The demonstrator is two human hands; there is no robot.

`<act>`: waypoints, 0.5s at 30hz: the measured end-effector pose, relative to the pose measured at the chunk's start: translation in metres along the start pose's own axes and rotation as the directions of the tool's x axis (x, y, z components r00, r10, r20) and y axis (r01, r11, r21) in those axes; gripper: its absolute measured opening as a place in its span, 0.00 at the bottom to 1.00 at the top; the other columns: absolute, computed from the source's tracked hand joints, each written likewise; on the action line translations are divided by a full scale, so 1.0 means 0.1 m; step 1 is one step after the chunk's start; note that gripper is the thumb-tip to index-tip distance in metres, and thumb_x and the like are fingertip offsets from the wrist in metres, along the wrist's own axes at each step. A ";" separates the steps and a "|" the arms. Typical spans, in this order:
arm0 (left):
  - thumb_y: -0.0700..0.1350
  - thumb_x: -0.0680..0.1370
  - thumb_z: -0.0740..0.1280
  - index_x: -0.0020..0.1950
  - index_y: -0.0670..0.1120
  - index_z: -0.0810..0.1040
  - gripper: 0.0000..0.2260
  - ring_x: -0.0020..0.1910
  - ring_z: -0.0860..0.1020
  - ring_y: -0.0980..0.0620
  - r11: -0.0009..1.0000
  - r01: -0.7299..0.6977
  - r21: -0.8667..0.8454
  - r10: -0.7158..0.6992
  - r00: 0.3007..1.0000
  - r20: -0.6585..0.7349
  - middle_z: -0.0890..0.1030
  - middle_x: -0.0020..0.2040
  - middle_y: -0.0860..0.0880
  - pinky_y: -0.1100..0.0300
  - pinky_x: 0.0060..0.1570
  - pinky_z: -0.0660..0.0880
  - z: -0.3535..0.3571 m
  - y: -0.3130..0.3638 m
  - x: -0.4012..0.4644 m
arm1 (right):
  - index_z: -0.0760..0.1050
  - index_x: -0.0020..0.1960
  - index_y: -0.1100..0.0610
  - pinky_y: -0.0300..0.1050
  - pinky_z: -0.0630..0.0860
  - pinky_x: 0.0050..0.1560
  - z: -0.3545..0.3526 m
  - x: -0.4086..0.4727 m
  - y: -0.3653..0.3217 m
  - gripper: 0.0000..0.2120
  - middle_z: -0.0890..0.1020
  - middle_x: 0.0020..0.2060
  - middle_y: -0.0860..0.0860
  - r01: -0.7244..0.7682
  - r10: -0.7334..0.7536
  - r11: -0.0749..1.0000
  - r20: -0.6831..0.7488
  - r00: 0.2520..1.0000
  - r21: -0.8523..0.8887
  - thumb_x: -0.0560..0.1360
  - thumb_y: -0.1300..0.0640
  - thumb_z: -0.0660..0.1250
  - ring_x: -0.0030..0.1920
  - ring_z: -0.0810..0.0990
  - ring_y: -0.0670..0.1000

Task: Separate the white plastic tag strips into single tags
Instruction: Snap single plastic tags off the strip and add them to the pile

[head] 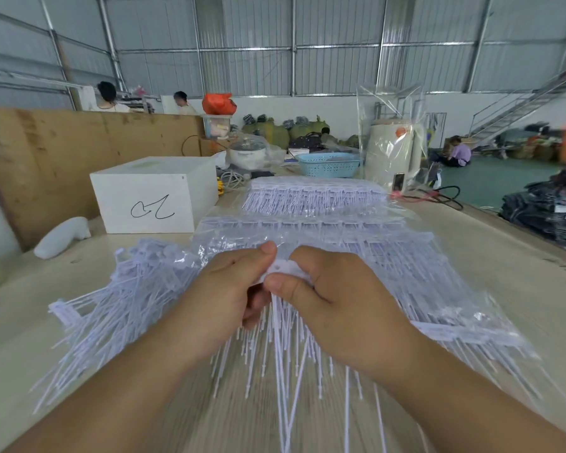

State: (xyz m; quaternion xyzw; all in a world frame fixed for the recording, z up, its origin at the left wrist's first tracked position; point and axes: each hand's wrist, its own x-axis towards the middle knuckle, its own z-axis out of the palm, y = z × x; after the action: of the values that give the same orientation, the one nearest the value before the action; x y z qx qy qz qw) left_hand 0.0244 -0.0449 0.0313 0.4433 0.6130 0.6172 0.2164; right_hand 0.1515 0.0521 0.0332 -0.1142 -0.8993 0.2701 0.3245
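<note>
Two hands meet at the centre of the table (490, 256), both gripping one white tag strip (286, 271). The left hand (224, 291) has its fingers curled under the strip's flat head and its thumb pressed on top at the upper edge. The right hand (332, 291) pinches the same head from the other side, thumb lying across its lower edge, fingers folded behind. The two thumbs sit just apart with the strip's head, a small punched hole in it, showing between them. Thin, stiff tails hang from the head toward the camera, fanning out below the hands. A loose pile of tags (111, 308) lies at left, its tails splayed in many directions. Under and beyond the hands lie clear, crinkled bags (422, 273) packed with flat rows of strips. A further stack of strips (311, 194) sits behind them. A white box (151, 197) with a black scrawl stands at left, a blue perforated basket (329, 165) farther back.
</note>
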 end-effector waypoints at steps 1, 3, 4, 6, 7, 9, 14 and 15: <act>0.58 0.73 0.68 0.22 0.51 0.71 0.21 0.21 0.64 0.54 1.000 0.008 -0.014 -0.008 1.000 -0.015 0.67 0.21 0.52 0.63 0.22 0.66 0.00 0.01 -0.01 | 0.64 0.34 0.49 0.49 0.71 0.34 0.01 0.00 -0.03 0.19 0.69 0.26 0.45 0.006 -0.007 0.999 -0.021 1.000 -0.042 0.76 0.39 0.61 0.29 0.70 0.46; 0.60 0.70 0.66 0.21 0.51 0.70 0.21 0.20 0.63 0.55 0.999 0.024 -0.041 -0.025 0.999 -0.033 0.65 0.21 0.53 0.63 0.22 0.66 0.02 0.04 -0.01 | 0.61 0.34 0.49 0.49 0.69 0.34 0.02 -0.01 -0.06 0.19 0.69 0.27 0.45 0.019 -0.024 0.996 -0.059 0.998 -0.083 0.76 0.39 0.60 0.30 0.70 0.48; 0.60 0.69 0.64 0.21 0.51 0.69 0.20 0.20 0.62 0.55 0.998 0.028 -0.054 -0.030 0.999 -0.040 0.65 0.20 0.53 0.63 0.22 0.65 0.04 0.05 -0.01 | 0.60 0.34 0.48 0.48 0.69 0.34 0.04 -0.02 -0.06 0.19 0.69 0.27 0.45 0.031 -0.038 0.995 -0.076 0.996 -0.092 0.77 0.38 0.59 0.31 0.71 0.49; 0.58 0.72 0.63 0.21 0.51 0.70 0.21 0.19 0.62 0.55 0.996 0.043 -0.073 -0.046 0.998 -0.053 0.64 0.20 0.54 0.64 0.22 0.64 0.05 0.06 0.00 | 0.58 0.34 0.45 0.47 0.68 0.33 0.07 -0.03 -0.09 0.18 0.68 0.27 0.44 0.060 -0.073 0.991 -0.102 0.992 -0.118 0.77 0.38 0.56 0.31 0.70 0.48; 0.56 0.75 0.62 0.22 0.50 0.70 0.22 0.20 0.61 0.55 0.995 0.058 -0.083 -0.063 0.996 -0.057 0.64 0.20 0.53 0.65 0.22 0.64 0.04 0.05 0.00 | 0.58 0.34 0.44 0.47 0.67 0.32 0.07 -0.03 -0.10 0.17 0.67 0.26 0.44 0.073 -0.091 0.988 -0.124 0.988 -0.138 0.76 0.38 0.56 0.30 0.69 0.48; 0.53 0.78 0.62 0.29 0.46 0.72 0.19 0.20 0.60 0.53 0.987 0.116 -0.115 -0.121 0.992 -0.044 0.64 0.21 0.50 0.65 0.21 0.62 0.03 0.04 -0.01 | 0.58 0.32 0.46 0.47 0.65 0.29 0.04 0.01 -0.08 0.19 0.65 0.24 0.45 0.067 -0.101 0.986 -0.230 0.968 -0.151 0.77 0.40 0.56 0.27 0.67 0.48; 0.56 0.79 0.61 0.29 0.46 0.70 0.22 0.19 0.61 0.53 0.982 0.174 -0.072 -0.172 0.985 0.030 0.66 0.21 0.50 0.65 0.21 0.63 0.09 0.02 -0.05 | 0.61 0.33 0.52 0.48 0.62 0.29 -0.24 0.08 0.16 0.21 0.64 0.24 0.46 0.031 0.000 0.995 -0.312 0.950 0.094 0.76 0.39 0.58 0.26 0.61 0.45; 0.57 0.78 0.60 0.27 0.48 0.71 0.23 0.19 0.63 0.53 0.991 0.136 0.005 -0.136 0.991 0.008 0.67 0.21 0.51 0.65 0.22 0.65 0.10 0.01 -0.04 | 0.63 0.34 0.51 0.46 0.61 0.29 -0.24 0.05 0.18 0.19 0.66 0.24 0.45 0.028 0.000 0.992 -0.222 0.975 0.121 0.75 0.38 0.57 0.25 0.62 0.44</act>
State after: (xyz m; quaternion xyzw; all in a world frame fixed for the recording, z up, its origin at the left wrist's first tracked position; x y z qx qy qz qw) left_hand 0.0346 -0.0429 0.0294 0.4036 0.6422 0.5978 0.2595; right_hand 0.1634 0.0788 0.0408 -0.1169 -0.8398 0.3085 0.4312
